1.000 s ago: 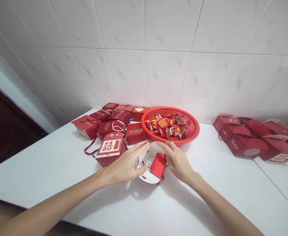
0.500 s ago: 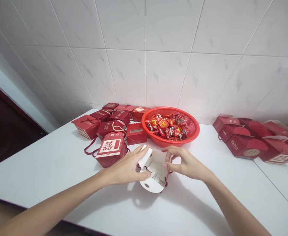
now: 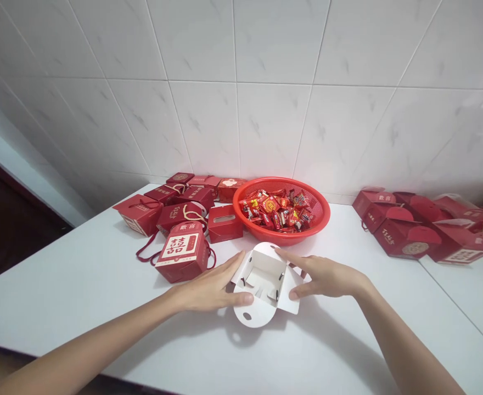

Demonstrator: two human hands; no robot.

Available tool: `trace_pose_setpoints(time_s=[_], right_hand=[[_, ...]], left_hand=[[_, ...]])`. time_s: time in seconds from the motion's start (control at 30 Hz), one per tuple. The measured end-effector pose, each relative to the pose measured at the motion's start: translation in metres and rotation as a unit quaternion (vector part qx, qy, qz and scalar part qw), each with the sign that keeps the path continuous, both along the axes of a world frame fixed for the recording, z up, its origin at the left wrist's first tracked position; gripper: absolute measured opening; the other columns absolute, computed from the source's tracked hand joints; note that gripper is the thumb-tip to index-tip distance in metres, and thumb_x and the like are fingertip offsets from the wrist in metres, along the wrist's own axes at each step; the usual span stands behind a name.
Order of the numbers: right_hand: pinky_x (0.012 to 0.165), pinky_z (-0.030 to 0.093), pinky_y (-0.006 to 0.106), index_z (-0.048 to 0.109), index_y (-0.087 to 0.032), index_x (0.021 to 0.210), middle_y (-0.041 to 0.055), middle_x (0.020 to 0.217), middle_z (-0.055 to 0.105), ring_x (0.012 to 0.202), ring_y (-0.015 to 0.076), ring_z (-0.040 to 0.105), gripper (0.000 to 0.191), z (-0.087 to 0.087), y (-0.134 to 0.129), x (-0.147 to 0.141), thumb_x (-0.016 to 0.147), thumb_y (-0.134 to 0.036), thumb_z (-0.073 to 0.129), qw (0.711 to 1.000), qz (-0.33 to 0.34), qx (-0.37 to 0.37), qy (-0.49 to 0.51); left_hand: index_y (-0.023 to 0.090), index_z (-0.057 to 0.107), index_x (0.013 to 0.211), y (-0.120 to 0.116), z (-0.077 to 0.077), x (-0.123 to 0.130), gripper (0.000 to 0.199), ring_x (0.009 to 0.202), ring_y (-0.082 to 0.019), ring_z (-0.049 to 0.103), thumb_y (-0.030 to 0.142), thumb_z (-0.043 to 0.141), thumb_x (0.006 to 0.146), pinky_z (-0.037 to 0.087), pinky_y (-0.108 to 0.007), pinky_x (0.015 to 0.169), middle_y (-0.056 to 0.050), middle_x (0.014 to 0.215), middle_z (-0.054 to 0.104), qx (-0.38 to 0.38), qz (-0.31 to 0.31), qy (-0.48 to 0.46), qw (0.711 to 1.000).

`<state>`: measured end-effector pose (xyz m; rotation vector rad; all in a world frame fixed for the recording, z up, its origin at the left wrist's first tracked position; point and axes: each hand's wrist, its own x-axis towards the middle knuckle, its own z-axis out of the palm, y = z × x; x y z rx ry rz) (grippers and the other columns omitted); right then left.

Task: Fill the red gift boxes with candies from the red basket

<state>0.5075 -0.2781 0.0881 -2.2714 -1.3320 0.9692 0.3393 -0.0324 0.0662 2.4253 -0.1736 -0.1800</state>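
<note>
A small box [image 3: 262, 277] stands with its flaps spread, showing a white inside with nothing in it and dark cord ends at the holes. My left hand [image 3: 217, 284] grips its left side, thumb over the near-left rim. On the right, my right hand [image 3: 321, 277] has its thumb on the right flap and its fingers at the far-right edge. Just behind the box is a red plastic basket [image 3: 285, 237] full of red-wrapped candies [image 3: 270, 204].
Several closed red boxes [image 3: 181, 252] with cord handles cluster at the left beside the basket. More red boxes [image 3: 406, 236], with rounded flaps up, stand at the right. A tiled wall [image 3: 274, 120] borders the white table [image 3: 80, 274] at the back.
The right and far flaps of the box have folded outward, so its inside shows more fully. My right hand has moved slightly right and down. The view has shifted a little.
</note>
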Motion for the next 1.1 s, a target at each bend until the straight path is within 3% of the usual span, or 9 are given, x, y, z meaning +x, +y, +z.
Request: trace_pose_setpoints(time_s=[0.13, 0.3, 0.47, 0.57, 0.7, 0.77, 0.87, 0.97, 1.1], right_hand=[[0.098, 0.043, 0.042, 0.01, -0.036, 0.161, 0.01, 0.137, 0.06, 0.121, 0.0331, 0.057, 0.095, 0.003, 0.005, 0.005, 0.085, -0.048, 0.067, 0.999, -0.017, -0.024, -0.013], [0.098, 0.044, 0.042, 0.021, -0.033, 0.16, 0.0123, 0.138, 0.059, 0.122, 0.0343, 0.056, 0.095, 0.006, -0.001, 0.01, 0.08, -0.046, 0.072, 0.998, -0.039, -0.002, -0.056], [0.09, 0.05, 0.037, 0.054, -0.026, 0.143, 0.0102, 0.129, 0.067, 0.108, 0.0288, 0.064, 0.066, 0.032, -0.02, 0.023, 0.084, -0.053, 0.065, 0.993, -0.009, 0.114, -0.038], [0.086, 0.053, 0.038, 0.065, -0.022, 0.129, 0.0113, 0.12, 0.071, 0.099, 0.0275, 0.067, 0.054, 0.037, -0.02, 0.041, 0.086, -0.054, 0.062, 0.967, -0.071, 0.235, -0.071], [0.081, 0.055, 0.035, 0.072, -0.016, 0.099, 0.0095, 0.097, 0.076, 0.088, 0.0247, 0.071, 0.03, 0.023, 0.008, 0.071, 0.085, -0.039, 0.061, 0.908, -0.177, 0.377, -0.038], [0.08, 0.055, 0.032, 0.072, -0.015, 0.095, 0.0088, 0.099, 0.076, 0.089, 0.0222, 0.071, 0.022, 0.014, 0.028, 0.085, 0.087, -0.028, 0.056, 0.88, -0.252, 0.393, -0.083], [0.083, 0.052, 0.028, 0.071, -0.018, 0.096, 0.0056, 0.105, 0.076, 0.096, 0.0191, 0.07, 0.023, 0.002, 0.05, 0.097, 0.088, -0.018, 0.049, 0.869, -0.336, 0.315, -0.181], [0.08, 0.049, 0.03, 0.072, -0.021, 0.095, 0.0048, 0.103, 0.077, 0.098, 0.022, 0.07, 0.02, -0.004, 0.059, 0.099, 0.088, -0.021, 0.054, 0.877, -0.356, 0.245, -0.208], [0.08, 0.047, 0.032, 0.072, -0.022, 0.1, 0.0076, 0.101, 0.077, 0.101, 0.0273, 0.07, 0.019, -0.005, 0.062, 0.1, 0.087, -0.03, 0.059, 0.9, -0.341, 0.14, -0.232]], left_hand=[[0.026, 0.021, 0.158, -0.006, -0.01, 0.011, 0.082, 0.132, -0.032, 0.05, 0.063, 0.052, 0.092, 0.044, -0.039, 0.107, -0.011, 0.152, 0.047, -0.063, 0.001, -0.02, 0.998], [0.024, 0.027, 0.156, -0.007, -0.008, 0.025, 0.086, 0.136, -0.036, 0.046, 0.071, 0.05, 0.088, 0.042, -0.042, 0.108, -0.014, 0.154, 0.043, 0.045, 0.018, -0.023, 0.999], [0.02, 0.043, 0.149, -0.009, 0.037, 0.036, 0.085, 0.133, -0.039, 0.05, 0.076, 0.049, 0.085, 0.042, -0.045, 0.104, -0.017, 0.148, 0.051, 0.189, -0.002, 0.015, 0.982], [0.022, 0.07, 0.119, -0.006, 0.07, 0.05, 0.06, 0.11, -0.032, 0.065, 0.068, 0.042, 0.092, 0.047, -0.037, 0.093, -0.01, 0.12, 0.071, 0.202, 0.011, -0.012, 0.979], [0.021, 0.076, 0.107, 0.005, 0.088, 0.095, 0.041, 0.104, -0.026, 0.067, 0.049, 0.05, 0.092, 0.048, -0.032, 0.091, -0.007, 0.114, 0.075, 0.178, 0.054, -0.104, 0.977], [0.02, 0.075, 0.109, 0.01, 0.083, 0.125, 0.038, 0.104, -0.024, 0.067, 0.042, 0.051, 0.09, 0.048, -0.03, 0.09, -0.006, 0.116, 0.074, 0.161, 0.036, -0.096, 0.982], [0.021, 0.074, 0.108, 0.013, 0.066, 0.164, 0.04, 0.101, -0.026, 0.068, 0.047, 0.06, 0.082, 0.05, -0.031, 0.089, -0.006, 0.112, 0.075, 0.194, -0.033, -0.007, 0.98], [0.024, 0.074, 0.102, 0.012, 0.046, 0.186, 0.042, 0.102, -0.03, 0.067, 0.054, 0.068, 0.073, 0.05, -0.035, 0.09, -0.006, 0.106, 0.075, 0.247, -0.049, 0.056, 0.966], [0.023, 0.071, 0.11, 0.008, 0.029, 0.202, 0.061, 0.121, -0.04, 0.056, 0.06, 0.075, 0.062, 0.048, -0.045, 0.098, -0.013, 0.124, 0.066, 0.3, -0.003, 0.058, 0.952]])
